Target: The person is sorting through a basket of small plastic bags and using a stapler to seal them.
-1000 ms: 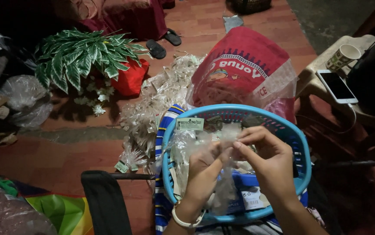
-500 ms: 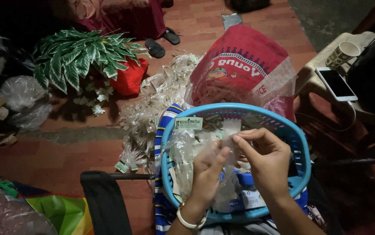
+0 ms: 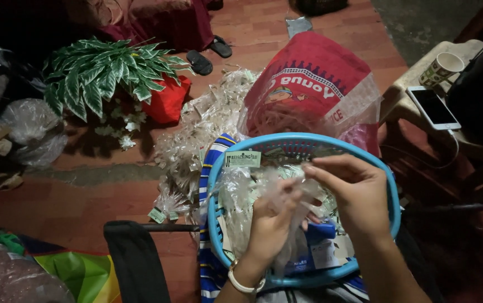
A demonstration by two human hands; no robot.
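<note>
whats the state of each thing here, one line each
left hand: closed on a clear plastic bag
right hand: fingertips pinching the same bag
blue basket: on the lap, full of small clear packets
pile of packets: loose on the floor
red sack: bulging, wrapped in clear plastic
phone: screen dark, cable attached
cup: upright

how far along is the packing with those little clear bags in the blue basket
Done, it seems: a heap of small clear packets lies on the floor beside the blue basket. In hand: the left hand and right hand work one clear plastic bag over the basket. Left: more clear bags remain inside; how many is unclear.
</note>
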